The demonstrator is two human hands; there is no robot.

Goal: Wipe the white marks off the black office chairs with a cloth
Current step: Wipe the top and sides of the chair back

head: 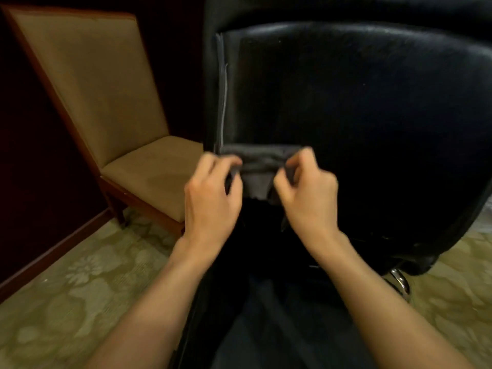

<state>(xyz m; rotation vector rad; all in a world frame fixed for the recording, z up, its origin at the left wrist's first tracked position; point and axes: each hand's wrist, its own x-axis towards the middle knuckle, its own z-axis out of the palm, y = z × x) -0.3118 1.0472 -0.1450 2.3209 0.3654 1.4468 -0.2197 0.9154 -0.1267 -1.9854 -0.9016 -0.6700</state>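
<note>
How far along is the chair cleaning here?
Done: nothing can be confirmed; the black office chair looks mostly dark, with a few tiny pale specks. In hand: the left hand and right hand both pinch a grey cloth, folding or stretching it in front of the chair. Left: a pale streak along the chair's left edge probably still needs wiping.

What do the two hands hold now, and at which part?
Both hold the grey cloth: the left hand pinches its left end, the right hand its right end.
</note>
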